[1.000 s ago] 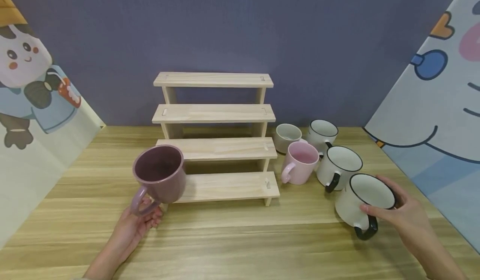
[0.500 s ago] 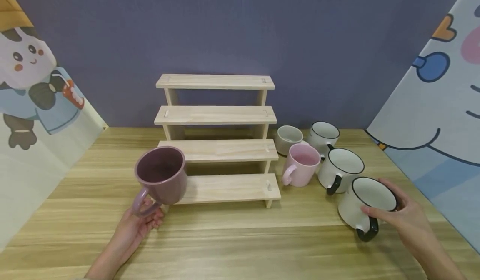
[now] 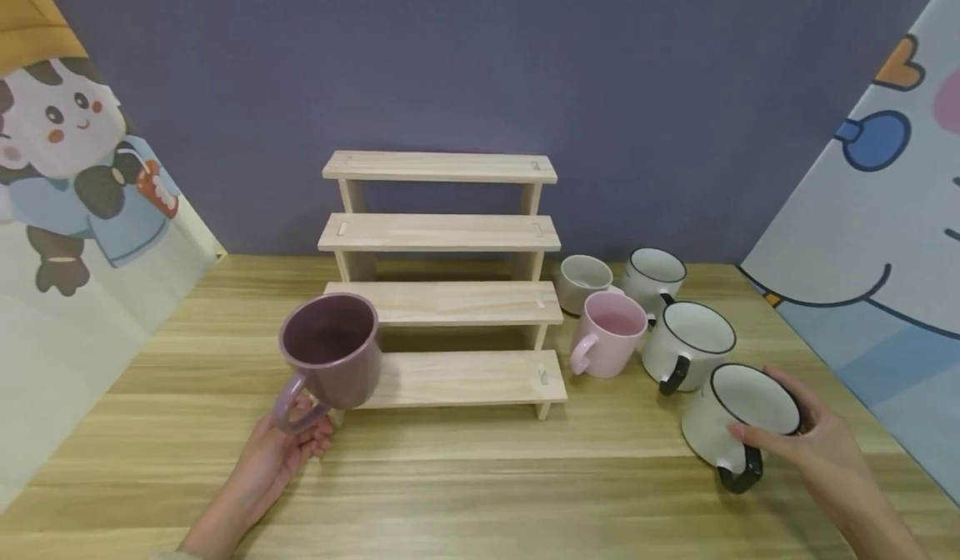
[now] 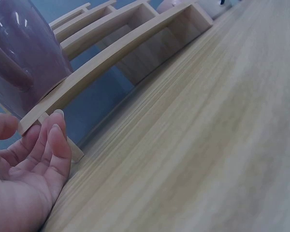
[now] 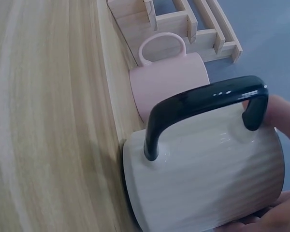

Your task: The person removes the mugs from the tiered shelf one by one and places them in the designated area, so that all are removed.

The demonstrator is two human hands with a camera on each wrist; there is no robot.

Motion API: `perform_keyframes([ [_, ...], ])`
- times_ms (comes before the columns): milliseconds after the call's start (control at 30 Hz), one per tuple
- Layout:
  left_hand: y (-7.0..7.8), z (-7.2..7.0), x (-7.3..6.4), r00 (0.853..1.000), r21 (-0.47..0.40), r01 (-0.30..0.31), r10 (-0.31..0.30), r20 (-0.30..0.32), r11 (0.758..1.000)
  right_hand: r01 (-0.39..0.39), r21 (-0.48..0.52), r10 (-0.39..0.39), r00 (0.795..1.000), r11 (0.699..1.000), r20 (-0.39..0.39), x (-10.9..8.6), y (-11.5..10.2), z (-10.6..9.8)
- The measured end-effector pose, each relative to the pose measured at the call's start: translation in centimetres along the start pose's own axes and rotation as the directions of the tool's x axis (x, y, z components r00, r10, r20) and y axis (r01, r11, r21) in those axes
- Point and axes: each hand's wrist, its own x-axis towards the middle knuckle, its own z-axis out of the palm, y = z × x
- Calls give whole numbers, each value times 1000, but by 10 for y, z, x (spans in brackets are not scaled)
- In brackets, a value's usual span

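A mauve mug stands on the left end of the lowest step of a light wooden four-tier stand. My left hand is below the mug's handle; in the left wrist view its thumb and curled fingers pinch the front corner of that step. At the right, my right hand grips a white mug with a black rim and black handle, thumb on the near side and fingers round the far side. In the right wrist view, the mug's base is close against the table; whether it touches cannot be told.
Right of the stand are a pink mug, a pale grey-white cup and two more black-rimmed white mugs, one nearer and one farther back. A dark blue-grey wall rises behind. Cartoon-printed panels flank the wooden table.
The head view has shifted slightly, so the whole scene sits a little lower and farther right. Both hands keep their hold, with no clear movement of the mugs or stand.
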Motion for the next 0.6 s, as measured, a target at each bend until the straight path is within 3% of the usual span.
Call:
perform_keyframes([
  [400, 0, -2, -2, 1000, 23, 12, -12, 3, 1000, -4, -35, 4, 1000, 999, 1, 3, 5, 3],
  [600, 3, 0, -1, 1000, 45, 26, -26, -2, 999, 13, -86, -10, 999, 996, 46, 6, 5, -2],
])
